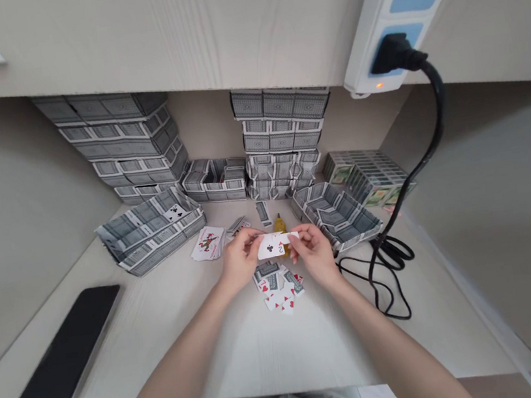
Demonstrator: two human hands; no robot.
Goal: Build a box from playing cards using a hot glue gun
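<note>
My left hand (pixel 241 256) pinches the left end of a playing card (pixel 269 247) with a club on it. At its other end, my right hand (pixel 316 250) grips a white card strip (pixel 291 237) that overlaps the card. Both hands are closed, just above the desk. Below them lies a loose heap of cut card pieces (pixel 279 292), some face up with red hearts, some back up. A yellow object (pixel 279 223) stands partly hidden behind the held cards. Left of my left hand rests a stack of cards (pixel 208 243) topped by a joker.
Boxes built from folded cards (pixel 138 138) rise at the back left, with another stack (pixel 280 131) at the back centre. Open card trays (pixel 151 231) (pixel 339 211) flank the hands. A dark flat device (pixel 66 349) lies left; a black cable (pixel 430 156) hangs from a power strip (pixel 398 15).
</note>
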